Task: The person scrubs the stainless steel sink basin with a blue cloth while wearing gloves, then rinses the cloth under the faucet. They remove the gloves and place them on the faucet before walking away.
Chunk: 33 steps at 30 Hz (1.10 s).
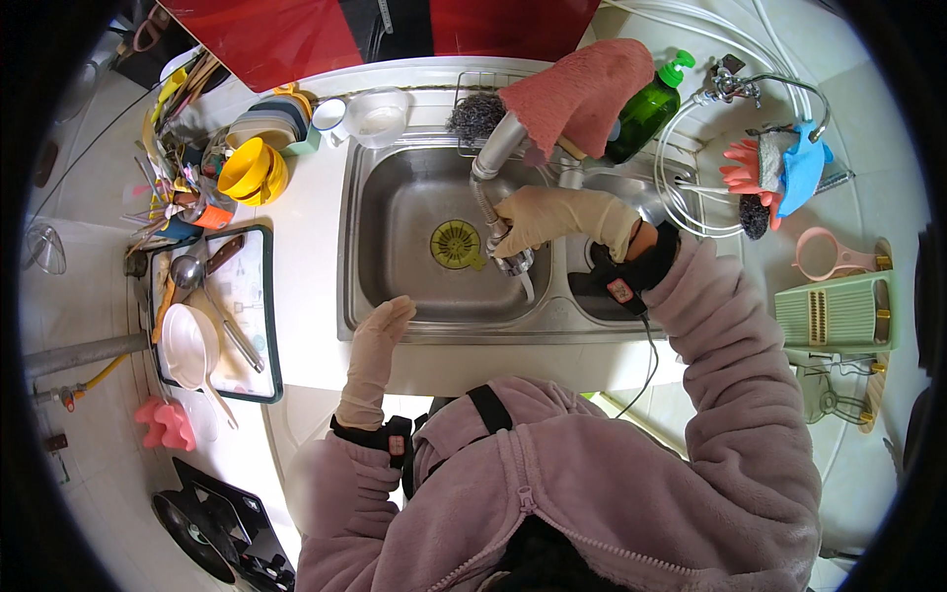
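My right hand (551,218), in a pale rubber glove, is closed around the head of a flexible metal faucet (510,259) over the right part of the large sink basin (403,214). A short whitish stream, apparently water, comes from its outlet. My left hand (377,325), gloved too, is at the sink's front left edge with nothing in it, its fingers straight and close together. A yellow-green drain strainer (457,244) lies in the basin. A pink cloth (581,92) hangs over the faucet's upper pipe. The smaller basin is partly hidden by my right forearm.
Yellow bowls (251,174), a white mug (330,118) and a clear plastic bowl (377,115) stand at the back left. A cutting board (251,311) holds a ladle and a white strainer (190,346). Behind the sink are a steel wool scourer (477,118) and a green pump bottle (645,122).
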Tool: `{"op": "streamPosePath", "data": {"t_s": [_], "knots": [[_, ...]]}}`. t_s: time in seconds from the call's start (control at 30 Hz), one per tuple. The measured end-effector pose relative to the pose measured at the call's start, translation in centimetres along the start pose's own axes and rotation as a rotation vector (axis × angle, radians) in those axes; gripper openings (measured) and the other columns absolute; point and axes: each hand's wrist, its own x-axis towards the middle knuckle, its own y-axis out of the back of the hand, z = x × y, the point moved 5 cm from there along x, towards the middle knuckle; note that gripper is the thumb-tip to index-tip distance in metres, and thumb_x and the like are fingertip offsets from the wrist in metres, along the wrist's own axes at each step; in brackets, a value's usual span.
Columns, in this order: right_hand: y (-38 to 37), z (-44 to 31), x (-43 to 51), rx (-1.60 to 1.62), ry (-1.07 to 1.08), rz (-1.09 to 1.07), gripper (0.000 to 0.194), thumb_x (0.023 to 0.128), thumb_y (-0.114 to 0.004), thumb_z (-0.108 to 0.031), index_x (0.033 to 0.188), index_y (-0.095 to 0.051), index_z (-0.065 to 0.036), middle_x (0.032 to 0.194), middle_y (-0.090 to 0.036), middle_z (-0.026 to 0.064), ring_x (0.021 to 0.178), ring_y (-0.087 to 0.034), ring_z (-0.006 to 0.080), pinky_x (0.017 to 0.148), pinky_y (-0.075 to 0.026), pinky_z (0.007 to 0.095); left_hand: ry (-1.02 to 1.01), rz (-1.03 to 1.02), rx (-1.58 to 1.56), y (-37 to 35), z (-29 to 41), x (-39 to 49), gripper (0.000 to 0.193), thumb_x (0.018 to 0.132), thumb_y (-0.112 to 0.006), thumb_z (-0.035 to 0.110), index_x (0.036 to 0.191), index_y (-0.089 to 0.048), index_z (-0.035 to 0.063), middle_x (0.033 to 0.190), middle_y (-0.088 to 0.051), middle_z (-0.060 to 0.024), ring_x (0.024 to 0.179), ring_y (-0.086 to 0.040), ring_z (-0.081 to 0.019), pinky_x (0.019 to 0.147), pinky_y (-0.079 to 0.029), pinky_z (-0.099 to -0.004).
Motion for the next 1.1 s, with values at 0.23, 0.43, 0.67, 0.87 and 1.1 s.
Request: {"op": "streamPosePath", "data": {"t_s": [0.23,0.43,0.67,0.87,1.1], "knots": [[-0.7,-0.1,0.2,0.079,-0.045,-0.035,0.039,0.072,-0.065,-0.035,0.088,-0.058,0.0,0.072,-0.06,0.0066,0.061,-0.056,0.0136,0.056,-0.045,0.0258,0.018,0.001,0.005,0.0,-0.3,0.2,0.036,0.087,-0.046,0.026,0.11,-0.053,-0.0003,0.108,-0.057,-0.0092,0.104,-0.052,-0.0188,0.089,-0.038,-0.0273],[-1.5,-0.6,1.0,0.225,0.001,-0.035,0.039,0.07,-0.066,-0.036,0.084,-0.059,0.0,0.069,-0.059,0.0078,0.061,-0.057,0.0149,0.056,-0.047,0.0258,0.016,0.03,-0.016,-0.2,0.0,0.1,0.033,0.088,-0.046,0.024,0.107,-0.055,-0.0009,0.104,-0.058,-0.0095,0.101,-0.053,-0.0189,0.09,-0.038,-0.0274],[-2.8,-0.5,2.5,0.399,0.02,0.016,0.04,0.075,-0.065,-0.032,0.099,-0.058,0.0,0.082,-0.06,0.006,0.064,-0.056,0.012,0.058,-0.048,0.0231,-0.01,0.138,-0.01,0.3,0.5,-0.2,0.03,0.088,-0.047,0.023,0.105,-0.057,0.0005,0.102,-0.059,-0.008,0.1,-0.053,-0.0178,0.088,-0.039,-0.0277],[-3.5,-1.5,3.5,0.504,0.139,0.084,0.043,0.076,-0.064,-0.03,0.107,-0.054,-0.002,0.076,-0.058,0.0048,0.062,-0.055,0.01,0.056,-0.046,0.0226,-0.126,0.208,-0.026,1.3,1.5,-0.3,0.031,0.086,-0.05,0.023,0.109,-0.055,0.002,0.108,-0.057,-0.0099,0.105,-0.051,-0.0201,0.091,-0.036,-0.0299],[-4.0,-2.6,4.0,0.711,0.198,0.161,0.042,0.077,-0.064,-0.024,0.11,-0.051,-0.001,0.08,-0.059,0.0047,0.064,-0.057,0.0096,0.055,-0.046,0.0213,-0.226,0.281,0.045,1.8,3.0,-1.0,0.033,0.088,-0.047,0.026,0.11,-0.052,0.0028,0.109,-0.056,-0.0087,0.107,-0.049,-0.019,0.096,-0.031,-0.0329]]}}
